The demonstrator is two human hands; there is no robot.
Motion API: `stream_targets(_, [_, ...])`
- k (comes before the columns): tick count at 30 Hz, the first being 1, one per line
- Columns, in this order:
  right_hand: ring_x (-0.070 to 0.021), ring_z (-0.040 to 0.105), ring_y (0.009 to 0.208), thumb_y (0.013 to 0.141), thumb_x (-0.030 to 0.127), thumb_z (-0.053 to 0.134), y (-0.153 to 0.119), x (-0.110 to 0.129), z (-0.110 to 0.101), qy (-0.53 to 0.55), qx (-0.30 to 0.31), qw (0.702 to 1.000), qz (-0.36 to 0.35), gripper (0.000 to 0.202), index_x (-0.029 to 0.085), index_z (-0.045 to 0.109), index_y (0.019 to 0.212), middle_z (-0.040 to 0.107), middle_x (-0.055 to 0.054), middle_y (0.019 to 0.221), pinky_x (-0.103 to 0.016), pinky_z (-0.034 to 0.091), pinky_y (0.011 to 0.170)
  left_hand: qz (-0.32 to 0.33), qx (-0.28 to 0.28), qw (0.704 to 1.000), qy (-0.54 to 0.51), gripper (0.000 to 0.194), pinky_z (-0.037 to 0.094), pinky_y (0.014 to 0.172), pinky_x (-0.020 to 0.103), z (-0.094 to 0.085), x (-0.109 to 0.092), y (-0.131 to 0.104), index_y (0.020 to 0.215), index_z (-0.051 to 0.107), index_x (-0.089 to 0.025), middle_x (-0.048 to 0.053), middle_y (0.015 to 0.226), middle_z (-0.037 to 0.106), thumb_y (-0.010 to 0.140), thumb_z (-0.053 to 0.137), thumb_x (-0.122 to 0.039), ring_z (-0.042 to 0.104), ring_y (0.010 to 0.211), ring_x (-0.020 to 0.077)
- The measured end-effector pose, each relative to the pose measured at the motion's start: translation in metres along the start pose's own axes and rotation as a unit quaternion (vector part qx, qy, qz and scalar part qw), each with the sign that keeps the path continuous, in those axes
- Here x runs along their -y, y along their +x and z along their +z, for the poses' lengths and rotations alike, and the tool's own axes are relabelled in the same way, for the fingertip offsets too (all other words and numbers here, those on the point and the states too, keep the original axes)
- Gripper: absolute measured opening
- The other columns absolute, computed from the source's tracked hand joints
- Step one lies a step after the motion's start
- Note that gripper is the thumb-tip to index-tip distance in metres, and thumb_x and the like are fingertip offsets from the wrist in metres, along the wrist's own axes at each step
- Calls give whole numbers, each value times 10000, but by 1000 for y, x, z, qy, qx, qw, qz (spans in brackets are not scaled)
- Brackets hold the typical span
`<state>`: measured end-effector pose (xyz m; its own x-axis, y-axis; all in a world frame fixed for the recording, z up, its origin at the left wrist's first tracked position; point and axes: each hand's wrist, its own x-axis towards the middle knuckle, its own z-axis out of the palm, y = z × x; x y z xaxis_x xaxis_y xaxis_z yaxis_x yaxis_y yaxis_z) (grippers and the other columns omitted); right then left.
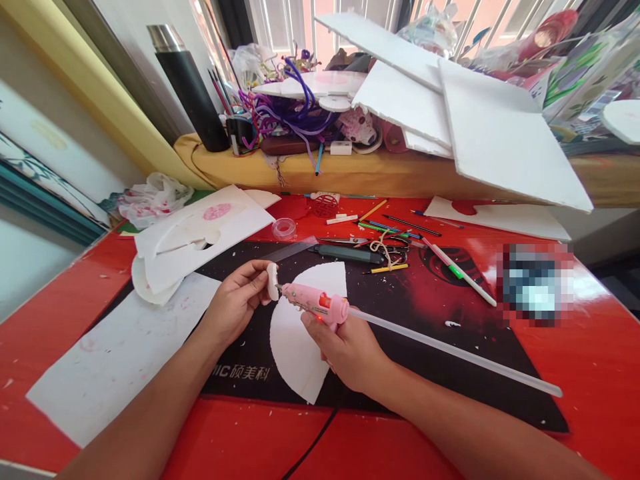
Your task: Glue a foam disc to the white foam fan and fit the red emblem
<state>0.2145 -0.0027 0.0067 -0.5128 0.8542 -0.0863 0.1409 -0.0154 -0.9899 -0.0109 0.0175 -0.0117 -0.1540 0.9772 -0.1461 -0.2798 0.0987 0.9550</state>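
Between the thumb and fingers of my left hand (243,293) is a small white foam piece (273,281), held upright on edge. My right hand (353,350) is wrapped round a pink hot glue gun (315,303), whose metal nozzle points left and meets or nearly meets the foam piece. A long translucent glue stick (455,348) sticks out of the gun's back, and a small red light glows on its side. Under both hands a white fan-shaped foam sheet (300,347) lies on the black desk mat (400,393), partly covered by the gun and my right hand.
Scissors (345,241), a grey-green craft knife (347,253) and several pencils lie beyond the hands. Cut foam sheets (230,227) and white paper (125,353) are at left. Large foam boards (505,133) and a black flask (193,97) stand on the ledge. A cable (313,447) runs toward me.
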Motion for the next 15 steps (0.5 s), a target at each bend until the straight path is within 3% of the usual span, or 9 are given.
stream_targets(9, [-109, 404, 503, 1022, 379, 547, 0, 1, 2, 14, -4, 1000, 4, 323, 183, 772, 1143, 362, 71, 568, -219, 326, 475, 3, 1, 1000, -5, 359, 458, 532, 214, 0, -1, 0, 971, 812, -167, 30, 777, 695, 717, 963, -372, 578, 616, 112])
stream_targets(15, [-116, 411, 507, 1019, 400, 562, 0, -2, 2, 8, -8, 1000, 7, 307, 184, 764, 1103, 377, 65, 562, -222, 325, 471, 1, 0, 1000, -5, 361, 451, 526, 218, 1, 0, 0, 974, 812, -166, 32, 792, 692, 718, 963, -371, 576, 625, 115])
